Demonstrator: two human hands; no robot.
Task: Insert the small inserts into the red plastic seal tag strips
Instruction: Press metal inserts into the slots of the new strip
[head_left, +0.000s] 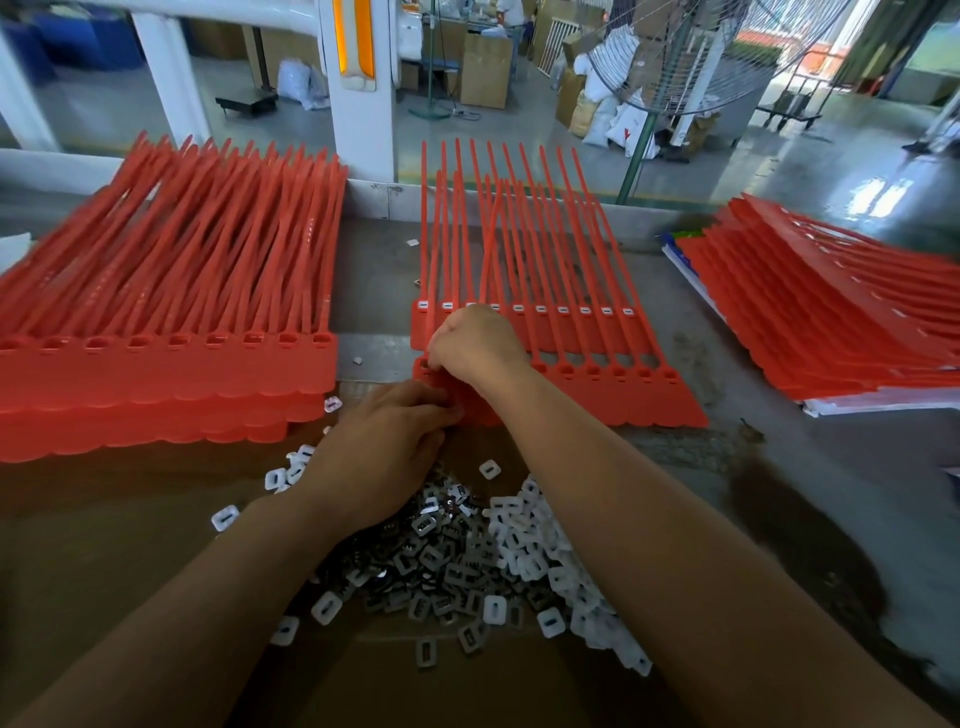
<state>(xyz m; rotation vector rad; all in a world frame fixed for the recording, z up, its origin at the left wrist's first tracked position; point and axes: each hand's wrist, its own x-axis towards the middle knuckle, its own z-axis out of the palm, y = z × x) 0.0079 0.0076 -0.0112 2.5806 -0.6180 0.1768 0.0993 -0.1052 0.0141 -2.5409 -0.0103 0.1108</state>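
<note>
"Red plastic all over, then. What is biggest?"

"That would be the grey, stained bench (753, 467), which carries everything. Take the middle sheet of joined red plastic seal tag strips (597, 400) as the mark. To its left lies a tall stack of red strips (171, 322). To its right, well apart, lies a lower fanned stack (831, 322). Just behind the middle sheet, partly under its tails, is a second red sheet (524, 332), with a white piece seated in each of its heads."

"And on the near side?"

"A brown cardboard sheet (130, 545) reaches the middle sheet's near edge. On it, near that edge, is a heap of small inserts (467, 566): white plastic squares with a slot, mixed with grey metal ones. A few white strays lie just left of the middle sheet."

"The hands?"

"Both are at the middle sheet's left end. The right hand (475, 345) comes over the tags, with its fingers bunched together and the tips down on the leftmost heads. I cannot tell whether anything is pinched between them. The left hand (384, 447) is on the near side, with its fingers (449, 410) curled onto the sheet's near left edge, holding it."

"And the heads to the right of the hands?"

"They show open holes."
</note>
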